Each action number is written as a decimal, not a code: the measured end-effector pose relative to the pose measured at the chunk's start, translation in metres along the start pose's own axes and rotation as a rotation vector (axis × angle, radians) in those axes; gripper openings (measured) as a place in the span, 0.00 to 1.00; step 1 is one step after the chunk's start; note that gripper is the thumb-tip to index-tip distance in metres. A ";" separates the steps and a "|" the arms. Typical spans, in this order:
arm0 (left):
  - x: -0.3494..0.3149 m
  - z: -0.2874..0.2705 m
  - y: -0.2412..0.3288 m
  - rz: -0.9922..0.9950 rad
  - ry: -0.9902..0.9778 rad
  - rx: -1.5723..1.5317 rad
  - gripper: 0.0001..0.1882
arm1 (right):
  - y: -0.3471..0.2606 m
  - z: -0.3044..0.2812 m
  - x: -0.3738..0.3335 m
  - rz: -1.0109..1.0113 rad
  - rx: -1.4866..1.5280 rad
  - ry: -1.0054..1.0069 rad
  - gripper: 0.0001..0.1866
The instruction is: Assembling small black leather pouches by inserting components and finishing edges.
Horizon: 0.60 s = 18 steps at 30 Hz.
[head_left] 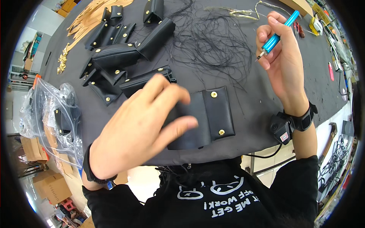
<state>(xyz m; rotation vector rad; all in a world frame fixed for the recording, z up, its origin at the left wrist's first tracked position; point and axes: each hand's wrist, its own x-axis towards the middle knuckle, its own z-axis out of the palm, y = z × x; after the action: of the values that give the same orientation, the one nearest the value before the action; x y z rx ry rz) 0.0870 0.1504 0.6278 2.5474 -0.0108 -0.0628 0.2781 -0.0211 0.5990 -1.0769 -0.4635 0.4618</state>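
Note:
My left hand (135, 117) is over the left part of a black leather pouch (220, 114), thumb and fingers apart and slightly blurred. Nothing shows in its grasp; whether it touches the leather I cannot tell. The pouch lies unfolded near the table's front edge, its right flap bearing two brass snaps, while my hand covers its left side. Up at the right, my right hand (287, 57) is closed around a bright blue pen-shaped tool (279, 34). The tool's thin metal tip points down and left, above the table and apart from the pouch.
Several finished-looking black pouches (114, 57) with brass snaps are heaped at the left. Loose black threads (213, 45) tangle behind the pouch. Brass pieces (62, 60) and a clear plastic bag (51, 117) sit farther left. Hand tools (334, 57) line the right edge.

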 end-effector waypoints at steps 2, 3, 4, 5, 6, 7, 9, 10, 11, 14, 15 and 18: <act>0.010 0.005 0.001 -0.017 0.052 0.003 0.17 | 0.000 0.013 -0.006 -0.026 -0.133 0.058 0.10; 0.014 0.007 0.001 -0.037 0.034 -0.032 0.17 | 0.001 0.014 -0.009 -0.018 -0.139 0.056 0.10; 0.017 0.007 -0.001 -0.055 0.014 -0.064 0.17 | 0.002 0.015 -0.012 -0.008 -0.190 0.056 0.11; 0.020 0.010 -0.006 -0.014 0.045 -0.042 0.17 | 0.003 0.016 -0.014 0.002 -0.241 0.056 0.12; 0.024 0.011 -0.009 -0.017 0.043 -0.047 0.17 | 0.004 0.018 -0.016 0.008 -0.243 0.057 0.12; 0.028 0.011 -0.011 -0.034 0.030 -0.055 0.17 | 0.004 0.021 -0.018 0.033 -0.226 0.046 0.13; 0.032 0.013 -0.014 -0.055 0.014 -0.068 0.17 | 0.008 0.027 -0.021 0.065 -0.210 0.038 0.13; 0.034 0.012 -0.014 -0.053 0.004 -0.052 0.17 | 0.010 0.029 -0.022 0.099 -0.189 0.027 0.13; 0.035 0.011 -0.015 -0.054 -0.003 -0.045 0.17 | 0.012 0.030 -0.024 0.132 -0.167 0.016 0.13; 0.035 0.008 -0.014 -0.064 -0.067 -0.025 0.17 | 0.014 0.030 -0.028 0.224 -0.164 -0.049 0.12; 0.036 0.009 -0.015 -0.063 -0.070 -0.027 0.17 | 0.015 0.031 -0.027 0.287 -0.125 -0.049 0.11; 0.038 0.011 -0.020 -0.044 -0.040 0.029 0.18 | 0.008 0.026 -0.026 0.476 -0.185 -0.176 0.10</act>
<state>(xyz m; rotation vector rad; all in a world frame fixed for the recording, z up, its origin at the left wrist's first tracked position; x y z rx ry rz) 0.1240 0.1597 0.6058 2.5747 0.0286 -0.1321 0.2411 -0.0142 0.5988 -1.3358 -0.4077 0.9538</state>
